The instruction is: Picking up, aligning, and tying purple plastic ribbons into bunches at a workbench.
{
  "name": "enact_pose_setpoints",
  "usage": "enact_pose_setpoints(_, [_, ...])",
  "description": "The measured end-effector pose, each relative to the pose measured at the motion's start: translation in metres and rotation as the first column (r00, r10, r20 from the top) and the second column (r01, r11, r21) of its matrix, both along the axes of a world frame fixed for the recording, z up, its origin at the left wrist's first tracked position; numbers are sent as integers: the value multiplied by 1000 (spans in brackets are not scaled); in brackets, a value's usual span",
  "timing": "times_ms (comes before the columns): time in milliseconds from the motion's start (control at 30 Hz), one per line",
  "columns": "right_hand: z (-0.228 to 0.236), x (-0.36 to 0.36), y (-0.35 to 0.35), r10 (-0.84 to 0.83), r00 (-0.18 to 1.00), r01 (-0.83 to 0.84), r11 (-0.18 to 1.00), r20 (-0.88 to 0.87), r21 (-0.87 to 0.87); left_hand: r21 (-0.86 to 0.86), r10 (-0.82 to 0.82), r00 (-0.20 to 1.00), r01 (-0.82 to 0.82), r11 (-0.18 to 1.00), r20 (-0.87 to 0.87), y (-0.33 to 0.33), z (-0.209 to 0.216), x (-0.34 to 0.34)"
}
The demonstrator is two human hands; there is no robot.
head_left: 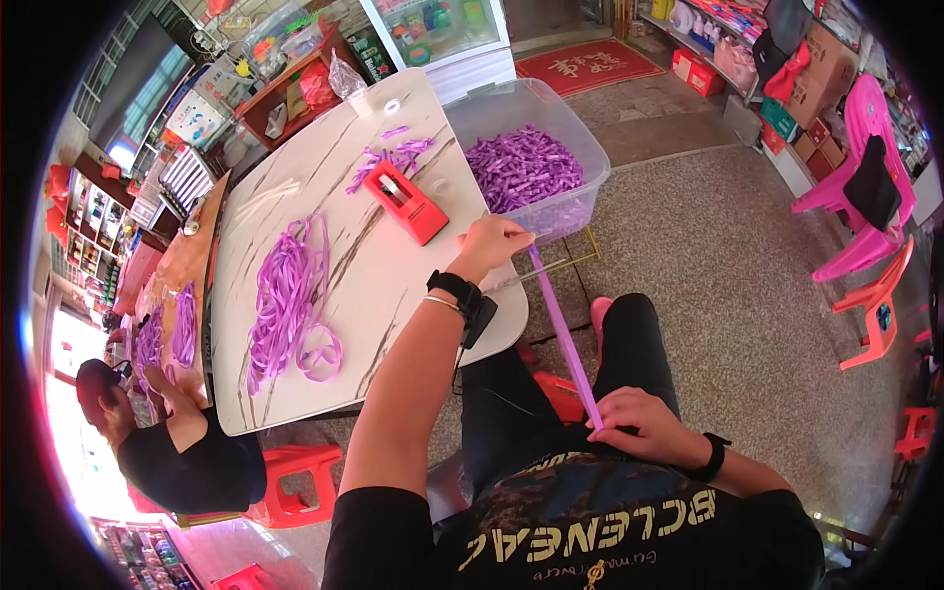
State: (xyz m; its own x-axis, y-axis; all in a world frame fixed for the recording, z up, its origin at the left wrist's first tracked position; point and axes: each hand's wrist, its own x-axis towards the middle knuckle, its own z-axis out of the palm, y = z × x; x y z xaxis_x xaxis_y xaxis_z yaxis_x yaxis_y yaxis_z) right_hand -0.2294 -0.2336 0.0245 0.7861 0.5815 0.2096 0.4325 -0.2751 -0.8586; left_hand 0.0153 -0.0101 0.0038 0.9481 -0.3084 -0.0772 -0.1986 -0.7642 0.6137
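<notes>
A purple ribbon (pixel 565 334) is stretched taut and slanting over my lap. My left hand (pixel 492 246), by the table's right edge, pinches its upper end between thumb and fingers. Its lower end is gripped by my right hand (pixel 637 423), close to my body. On the white marbled table (pixel 383 275) lie a long heap of purple ribbons (pixel 280 305), with one loop at its near end, and a red tape dispenser (pixel 413 208). Beyond the dispenser are several short purple ribbon pieces (pixel 398 155).
A clear plastic tub (pixel 575 206) of short purple pieces (pixel 526 167) stands against the table's far right side. At the left, another person (pixel 187 442) sits by a wooden table with purple ribbons (pixel 184 324). Pink chair (pixel 855 187) and orange stool (pixel 875 305) stand right.
</notes>
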Motion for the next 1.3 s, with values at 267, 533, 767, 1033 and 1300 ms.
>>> enact_pose_setpoints(267, [10,-13,-5,-120,993,120,993,7,-3,19,-6,1000,6,1000,-3,3,0,1])
enact_pose_setpoints(533, [-12,-16,-6,-81,961,98,994,-264,55,-54,9,1000,-11,998,-26,3,-2,1])
enact_pose_setpoints(767, [-21,-13,-9,-30,918,69,994,-394,87,-96,-11,1000,9,995,-21,4,-9,5])
enact_pose_setpoints(1033, [13,-8,-9,-17,985,28,998,-173,56,-73,-14,1000,14,997,6,3,-12,7])
enact_pose_setpoints(1300, [85,56,-8,69,961,-86,995,266,51,-19,33,999,-33,999,25,6,-16,5])
